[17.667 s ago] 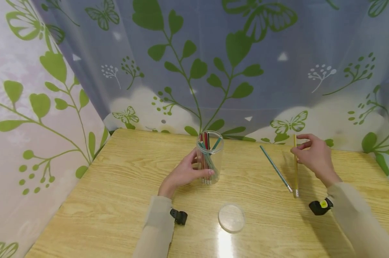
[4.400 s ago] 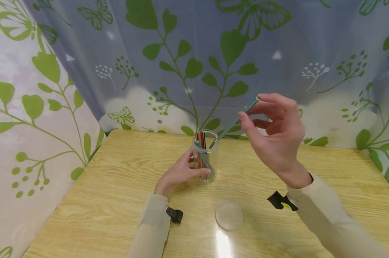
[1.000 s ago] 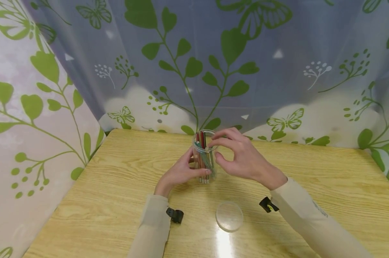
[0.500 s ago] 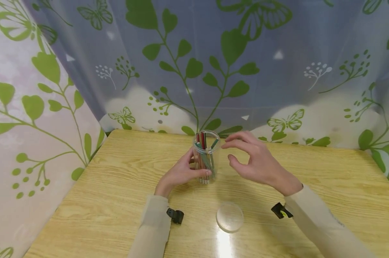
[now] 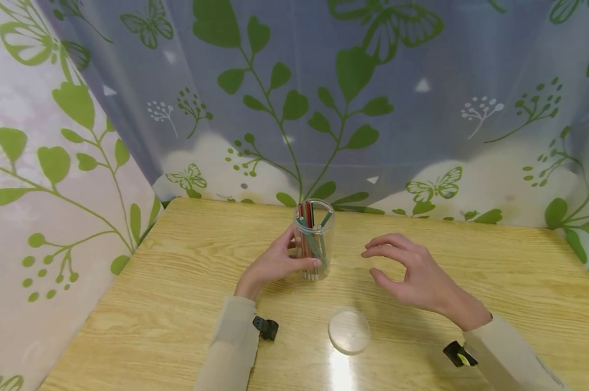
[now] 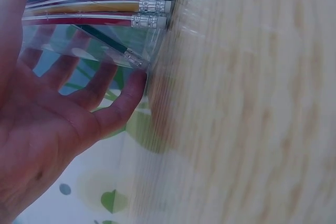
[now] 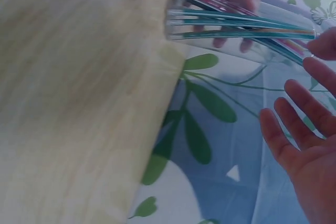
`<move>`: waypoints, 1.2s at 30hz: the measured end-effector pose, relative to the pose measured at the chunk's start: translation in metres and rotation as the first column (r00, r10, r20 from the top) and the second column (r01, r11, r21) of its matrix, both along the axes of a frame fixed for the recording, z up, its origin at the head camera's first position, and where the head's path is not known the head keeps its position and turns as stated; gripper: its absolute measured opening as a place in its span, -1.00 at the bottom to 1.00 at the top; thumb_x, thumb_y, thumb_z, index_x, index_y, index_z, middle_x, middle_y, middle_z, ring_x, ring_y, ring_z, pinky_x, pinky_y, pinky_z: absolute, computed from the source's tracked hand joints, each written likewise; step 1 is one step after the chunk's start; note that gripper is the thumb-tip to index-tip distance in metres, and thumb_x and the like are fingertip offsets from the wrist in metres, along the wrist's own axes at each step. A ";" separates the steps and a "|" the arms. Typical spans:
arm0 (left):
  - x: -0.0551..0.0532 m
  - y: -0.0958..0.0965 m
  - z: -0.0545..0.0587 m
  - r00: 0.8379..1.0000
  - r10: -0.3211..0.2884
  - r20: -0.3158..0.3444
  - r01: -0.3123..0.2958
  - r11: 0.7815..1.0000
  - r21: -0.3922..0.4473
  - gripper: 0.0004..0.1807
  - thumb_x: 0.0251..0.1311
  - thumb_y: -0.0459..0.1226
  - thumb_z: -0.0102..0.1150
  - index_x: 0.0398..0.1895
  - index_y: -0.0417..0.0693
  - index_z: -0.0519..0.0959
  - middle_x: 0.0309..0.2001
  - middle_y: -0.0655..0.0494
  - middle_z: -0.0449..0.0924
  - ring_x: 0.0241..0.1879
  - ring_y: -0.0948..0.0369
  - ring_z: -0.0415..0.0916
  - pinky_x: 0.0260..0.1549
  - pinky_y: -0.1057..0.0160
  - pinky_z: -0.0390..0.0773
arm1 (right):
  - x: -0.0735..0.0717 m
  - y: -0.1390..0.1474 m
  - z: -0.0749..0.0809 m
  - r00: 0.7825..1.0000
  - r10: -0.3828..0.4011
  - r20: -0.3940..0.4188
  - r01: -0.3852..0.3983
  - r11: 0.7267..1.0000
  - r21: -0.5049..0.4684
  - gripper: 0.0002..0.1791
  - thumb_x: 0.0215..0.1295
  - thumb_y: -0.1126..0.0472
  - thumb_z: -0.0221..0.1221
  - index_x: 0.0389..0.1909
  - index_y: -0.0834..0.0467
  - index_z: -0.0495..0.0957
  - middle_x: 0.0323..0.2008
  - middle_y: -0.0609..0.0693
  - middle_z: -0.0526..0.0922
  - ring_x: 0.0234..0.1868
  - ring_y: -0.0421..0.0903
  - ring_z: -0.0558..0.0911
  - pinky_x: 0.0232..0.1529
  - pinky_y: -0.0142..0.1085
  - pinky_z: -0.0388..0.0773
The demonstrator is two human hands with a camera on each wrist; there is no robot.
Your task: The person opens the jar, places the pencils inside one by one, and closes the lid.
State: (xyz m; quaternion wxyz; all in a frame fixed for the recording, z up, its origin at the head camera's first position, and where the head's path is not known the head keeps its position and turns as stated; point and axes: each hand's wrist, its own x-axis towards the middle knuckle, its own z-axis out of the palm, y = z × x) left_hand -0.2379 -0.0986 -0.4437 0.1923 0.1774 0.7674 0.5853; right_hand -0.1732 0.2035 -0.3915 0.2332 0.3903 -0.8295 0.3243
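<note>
A clear plastic jar (image 5: 327,251) stands upright on the table, its mouth uncovered. My left hand (image 5: 273,264) grips it from the left, thumb across the front. Inside lean several pencils (image 6: 100,20) in teal, red, yellow and dark colours, with their eraser ends at the bottom. My right hand (image 5: 416,271) hovers to the right of the jar, fingers loosely bent and apart, holding nothing. In the right wrist view its spread fingers (image 7: 302,106) show near the jar's mouth. A round clear lid (image 5: 349,331) lies flat on the table in front of the jar.
The wood-grain table (image 5: 177,304) ends at a patterned curtain (image 5: 294,108) just behind the jar. Another leaf-printed cloth (image 5: 55,217) borders the left side. A black wrist camera (image 5: 266,328) sits on the left sleeve.
The teal and yellow pencils have left the table's right side. A teal pencil went into the jar from my right hand, which then drew back right and nearer me. My left hand stays put.
</note>
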 end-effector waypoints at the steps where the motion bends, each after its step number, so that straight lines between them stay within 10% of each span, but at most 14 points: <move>1: 0.000 0.000 0.000 1.000 0.003 0.003 -0.003 1.000 -0.002 0.02 0.16 -0.11 0.51 0.53 0.71 0.06 0.37 0.05 0.39 0.40 -0.11 0.37 0.16 -0.09 0.61 | 0.002 0.002 -0.003 1.000 -0.001 0.017 0.001 1.000 0.010 -0.55 0.00 0.42 0.40 -0.06 -0.01 0.71 -0.03 -0.06 0.71 0.00 -0.06 0.68 0.09 -0.52 0.50; 17: 0.002 0.001 0.001 0.999 0.027 0.020 -0.027 0.999 -0.025 0.05 0.13 -0.07 0.53 0.52 0.77 0.03 0.37 0.03 0.40 0.34 -0.12 0.45 0.14 -0.08 0.63 | 0.036 0.010 -0.042 0.918 -0.026 0.397 -0.064 0.975 0.212 -0.47 0.18 -0.06 0.48 0.18 -0.19 0.59 0.20 -0.11 0.63 0.22 -0.08 0.60 0.10 0.02 0.63; 36: 0.002 0.001 0.002 1.000 0.020 0.015 -0.019 0.999 -0.042 0.03 0.12 -0.01 0.53 0.51 0.78 0.05 0.41 0.06 0.37 0.41 -0.11 0.37 0.16 -0.09 0.61 | 0.055 -0.009 -0.054 0.940 -0.016 0.342 -0.146 0.884 0.445 -0.47 0.04 -0.14 0.51 0.09 -0.34 0.62 0.29 -0.13 0.58 0.25 0.04 0.55 -0.01 0.19 0.56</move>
